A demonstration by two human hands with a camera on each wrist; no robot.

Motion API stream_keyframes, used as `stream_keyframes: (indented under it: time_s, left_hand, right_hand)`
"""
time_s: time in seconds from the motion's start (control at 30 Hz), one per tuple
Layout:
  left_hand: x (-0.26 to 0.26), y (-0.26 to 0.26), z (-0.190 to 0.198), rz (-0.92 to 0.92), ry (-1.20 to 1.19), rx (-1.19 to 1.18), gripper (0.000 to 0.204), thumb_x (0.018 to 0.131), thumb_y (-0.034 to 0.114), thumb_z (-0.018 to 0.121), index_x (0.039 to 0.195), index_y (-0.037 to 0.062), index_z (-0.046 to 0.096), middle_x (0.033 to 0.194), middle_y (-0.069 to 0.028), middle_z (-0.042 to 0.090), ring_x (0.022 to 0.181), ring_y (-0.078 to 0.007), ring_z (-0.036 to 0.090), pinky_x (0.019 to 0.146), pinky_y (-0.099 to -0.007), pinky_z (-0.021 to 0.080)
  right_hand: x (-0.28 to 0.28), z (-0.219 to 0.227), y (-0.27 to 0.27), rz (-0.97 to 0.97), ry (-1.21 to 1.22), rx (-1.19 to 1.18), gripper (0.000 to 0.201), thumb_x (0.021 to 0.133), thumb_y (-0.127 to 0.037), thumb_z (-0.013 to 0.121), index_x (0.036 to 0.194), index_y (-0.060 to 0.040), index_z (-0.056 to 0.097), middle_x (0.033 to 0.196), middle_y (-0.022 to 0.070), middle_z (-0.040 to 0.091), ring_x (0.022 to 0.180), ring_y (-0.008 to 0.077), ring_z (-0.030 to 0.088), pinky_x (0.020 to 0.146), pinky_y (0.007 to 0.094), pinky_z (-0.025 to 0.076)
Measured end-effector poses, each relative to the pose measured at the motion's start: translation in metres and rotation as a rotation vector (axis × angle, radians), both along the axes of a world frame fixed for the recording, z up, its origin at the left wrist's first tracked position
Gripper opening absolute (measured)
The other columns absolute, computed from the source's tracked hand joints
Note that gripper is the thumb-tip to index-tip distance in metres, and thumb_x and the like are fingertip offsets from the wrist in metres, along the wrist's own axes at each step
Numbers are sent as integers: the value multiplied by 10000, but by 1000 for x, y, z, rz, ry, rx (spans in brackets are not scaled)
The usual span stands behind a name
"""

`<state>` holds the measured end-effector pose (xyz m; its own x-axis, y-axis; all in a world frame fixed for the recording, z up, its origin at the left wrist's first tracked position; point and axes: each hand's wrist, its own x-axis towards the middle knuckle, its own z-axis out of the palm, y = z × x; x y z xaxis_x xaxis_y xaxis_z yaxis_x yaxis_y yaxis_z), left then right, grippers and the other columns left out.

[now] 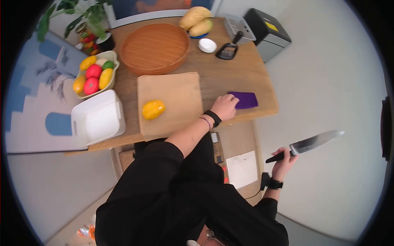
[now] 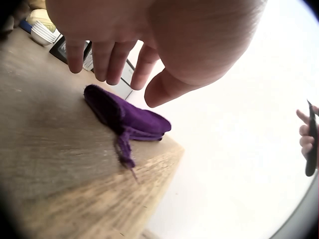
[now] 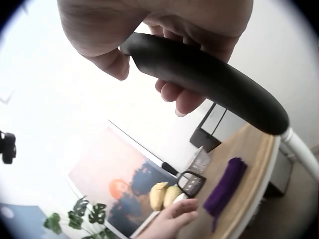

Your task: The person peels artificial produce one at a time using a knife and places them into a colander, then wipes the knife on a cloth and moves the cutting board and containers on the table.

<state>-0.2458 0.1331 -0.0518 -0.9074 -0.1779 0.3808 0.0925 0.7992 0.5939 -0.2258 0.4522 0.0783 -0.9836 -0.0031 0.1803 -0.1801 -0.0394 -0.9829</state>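
Note:
My left hand [image 1: 225, 107] is over the table at the left end of a folded purple cloth [image 1: 246, 100]. In the left wrist view the hand [image 2: 149, 45] hangs above the purple cloth [image 2: 134, 117], fingers spread and apart from it; a cord trails from the cloth. Off the table's right side, my right hand [image 1: 283, 164] grips the black handle of a large knife [image 1: 314, 142], its blade pointing right. The right wrist view shows my fingers round the handle [image 3: 209, 79]. A yellow fruit [image 1: 153, 109] lies on the cutting board [image 1: 180, 94].
A round wooden tray [image 1: 155, 48] stands behind the board. On the left are a fruit basket [image 1: 112, 78] and a white bin [image 1: 119, 119]. At the back are yellow produce [image 1: 196, 18], white dishes [image 1: 207, 45], a black grater-like tool [image 1: 226, 52] and a clear container [image 1: 240, 28].

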Motion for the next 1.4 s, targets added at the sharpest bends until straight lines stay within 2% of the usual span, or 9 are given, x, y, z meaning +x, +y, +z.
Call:
stream_keyframes:
  time_s: [0.23, 0.4, 0.47, 0.67, 0.73, 0.93, 1.2, 1.33, 1.4]
  left_hand:
    - [145, -46, 45, 108, -66, 512, 346, 947, 169, 626, 1268, 45, 590, 812, -144, 679, 734, -332, 669, 659, -432, 524]
    - [261, -104, 59, 625, -214, 290, 310, 937, 178, 621, 1220, 51, 609, 888, -188, 715, 788, -390, 686, 662, -500, 526]
    - [284, -119, 58, 805, -166, 303, 357, 887, 168, 675, 1216, 51, 603, 933, -162, 709, 880, -371, 684, 715, -484, 528]
    - [277, -126, 34, 668, 41, -18, 668, 768, 196, 778, 1369, 58, 522, 1226, -146, 615, 1234, -366, 545, 1004, -491, 448]
    - [268, -134, 0, 654, 39, -54, 697, 766, 200, 780, 1394, 67, 509, 1243, -155, 605, 1240, -366, 539, 1026, -496, 431]
    - [271, -137, 7, 593, -75, 15, 711, 772, 232, 802, 1406, 91, 511, 1256, -184, 594, 1232, -380, 545, 1064, -490, 413]
    - [282, -105, 43, 469, 108, 287, 738, 736, 221, 874, 1357, 29, 525, 1292, -202, 597, 1210, -397, 584, 1038, -424, 489]
    - [297, -90, 76, 369, 80, 476, 760, 736, 209, 893, 1367, 21, 514, 1290, -178, 612, 1220, -323, 612, 1052, -378, 486]
    - [298, -91, 75, 369, 102, 530, 756, 754, 204, 894, 1377, 22, 506, 1298, -162, 618, 1228, -289, 617, 1057, -360, 484]
  right_hand:
    - [-41, -13, -89, 336, -158, -81, 397, 1004, 0, 566, 1375, -76, 449, 778, 73, 590, 699, 192, 592, 695, 350, 528]
    - [-13, -9, -164, 378, -291, -137, 332, 1027, -38, 576, 1347, -54, 489, 829, 94, 656, 660, 173, 628, 600, 304, 525]
    - [-31, -7, -163, 365, 22, 212, 515, 1012, -47, 620, 1497, -65, 446, 855, 101, 684, 668, 131, 626, 588, 293, 530]
    - [-20, 28, -178, 270, 230, 64, 535, 1041, -113, 611, 1516, -17, 385, 902, 134, 723, 689, 125, 633, 659, 275, 516]
    - [6, 27, -187, 370, 144, 71, 280, 1057, -160, 595, 1262, -9, 478, 942, 174, 740, 678, 142, 626, 664, 286, 525]
    - [33, -88, -172, 446, -256, 153, 327, 994, -145, 676, 1255, -37, 512, 1027, 139, 736, 756, 182, 713, 659, 300, 562]
    - [97, -63, -208, 728, -141, 424, 663, 974, -40, 614, 1587, -65, 362, 990, 103, 740, 646, 92, 616, 602, 235, 525]
    - [109, -64, -225, 943, 480, 780, 720, 939, -39, 615, 1600, -198, 375, 1317, 187, 682, 899, 377, 739, 757, 398, 593]
    - [115, -55, -229, 985, 489, 721, 745, 932, -30, 607, 1600, -257, 368, 1404, 213, 581, 1086, 451, 639, 877, 444, 576]
